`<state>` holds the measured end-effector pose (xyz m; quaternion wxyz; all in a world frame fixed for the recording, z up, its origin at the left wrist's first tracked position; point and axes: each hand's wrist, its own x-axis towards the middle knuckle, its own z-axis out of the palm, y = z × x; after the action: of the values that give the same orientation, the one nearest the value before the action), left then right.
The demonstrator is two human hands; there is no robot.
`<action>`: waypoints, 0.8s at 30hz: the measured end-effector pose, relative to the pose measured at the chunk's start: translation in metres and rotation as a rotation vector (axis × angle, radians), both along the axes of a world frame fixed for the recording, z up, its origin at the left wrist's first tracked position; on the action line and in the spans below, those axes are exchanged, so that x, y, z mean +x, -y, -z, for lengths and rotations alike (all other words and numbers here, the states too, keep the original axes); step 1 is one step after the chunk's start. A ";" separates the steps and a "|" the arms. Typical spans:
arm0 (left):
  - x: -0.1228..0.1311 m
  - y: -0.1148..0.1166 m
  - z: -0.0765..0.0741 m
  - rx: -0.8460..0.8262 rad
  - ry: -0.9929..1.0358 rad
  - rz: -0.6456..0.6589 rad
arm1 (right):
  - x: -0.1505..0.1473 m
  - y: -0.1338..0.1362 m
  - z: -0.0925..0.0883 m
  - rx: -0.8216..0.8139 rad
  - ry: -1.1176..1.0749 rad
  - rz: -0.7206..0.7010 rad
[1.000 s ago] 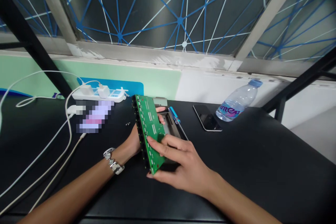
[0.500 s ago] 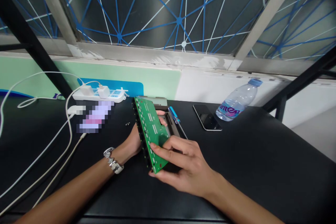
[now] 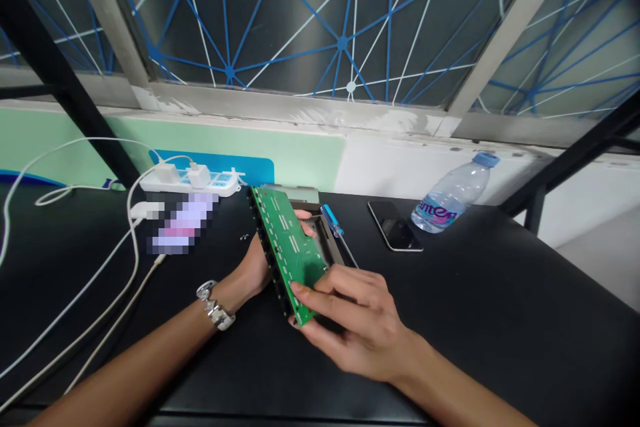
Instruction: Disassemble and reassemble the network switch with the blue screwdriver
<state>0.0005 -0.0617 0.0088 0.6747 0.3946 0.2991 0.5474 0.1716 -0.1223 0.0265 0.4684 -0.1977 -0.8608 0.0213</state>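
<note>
A long green circuit board point(image 3: 287, 243) with a row of black ports on its left edge is held tilted above the black table point(image 3: 475, 307). My left hand point(image 3: 257, 260) grips it from underneath, fingertips curling over its far side. My right hand point(image 3: 357, 320) pinches the board's near end, thumb below and fingers on top. Under the board lies a grey metal case point(image 3: 327, 243), mostly hidden. A blue-handled screwdriver point(image 3: 334, 223) rests on the case's right side.
Two small screws point(image 3: 245, 237) lie left of the board. A white power strip point(image 3: 193, 180) with chargers and white cables point(image 3: 100, 280) fills the left. A dark phone point(image 3: 395, 225) and a lying water bottle point(image 3: 453, 193) sit at the back right.
The board has tipped flatter, its near end shifting right and down toward the case. My right hand moved right with it. My left hand stayed in place.
</note>
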 end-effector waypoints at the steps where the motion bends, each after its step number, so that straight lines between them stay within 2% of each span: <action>1: 0.000 0.000 0.000 0.004 -0.012 -0.001 | 0.000 0.000 0.000 0.004 -0.006 -0.003; 6: 0.000 -0.001 0.000 0.024 -0.021 0.000 | 0.001 -0.001 -0.002 0.069 0.012 -0.005; 9: 0.000 -0.004 0.004 0.053 0.001 -0.017 | 0.001 0.001 -0.002 0.051 -0.018 0.014; 13: 0.000 -0.005 0.007 0.077 -0.039 -0.115 | -0.001 0.003 -0.002 0.004 -0.146 0.016; 19: 0.002 -0.002 0.001 0.079 -0.045 -0.249 | 0.002 -0.003 -0.005 -0.028 -0.164 0.027; 24: 0.002 -0.002 0.003 0.050 -0.024 -0.283 | 0.004 -0.007 -0.003 -0.104 -0.207 0.024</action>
<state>0.0023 -0.0599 0.0054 0.5773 0.3716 0.3459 0.6395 0.1755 -0.1156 0.0290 0.5441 -0.2288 -0.8032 0.0805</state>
